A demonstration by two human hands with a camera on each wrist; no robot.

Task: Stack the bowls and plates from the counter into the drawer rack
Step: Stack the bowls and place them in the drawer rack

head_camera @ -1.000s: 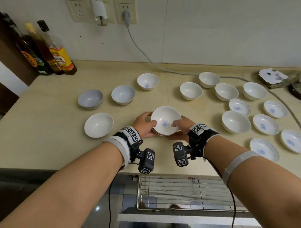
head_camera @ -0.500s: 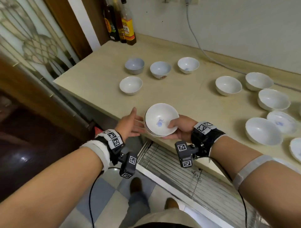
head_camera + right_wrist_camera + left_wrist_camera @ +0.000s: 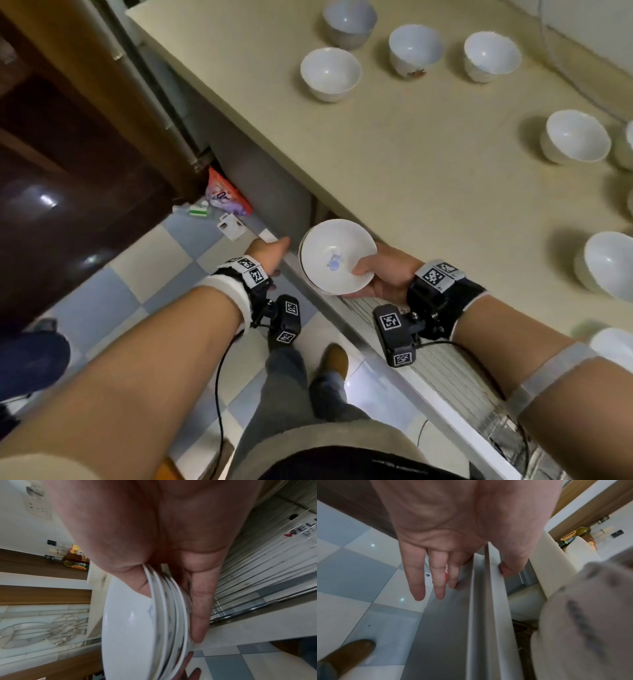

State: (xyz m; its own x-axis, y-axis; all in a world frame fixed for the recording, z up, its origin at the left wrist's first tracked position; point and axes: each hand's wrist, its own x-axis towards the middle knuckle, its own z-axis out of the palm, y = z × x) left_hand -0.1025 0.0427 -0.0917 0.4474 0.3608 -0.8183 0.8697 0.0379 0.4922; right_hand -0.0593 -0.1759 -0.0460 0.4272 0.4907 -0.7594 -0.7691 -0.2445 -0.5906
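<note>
R hand (image 3: 383, 274) pinches a stack of small plates (image 3: 337, 257) w/ thumb on the top rim, fingers under, held over the drawer rack (image 3: 442, 363); ~3 rims show, exact no. unclear. L hand (image 3: 269, 255) on the drawer front (image 3: 453, 628), fingers straight & apart. 7 bowls (image 3: 330, 73) in view on the counter (image 3: 428, 178).

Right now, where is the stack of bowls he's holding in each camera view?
Head: the stack of bowls is at centre, gripped by the right hand below the counter edge.
Left wrist: blurred white curved shapes at the right edge may be it; unclear.
Right wrist: lower centre, rims edge-on.
Shared landmark: the wire drawer rack.
</note>
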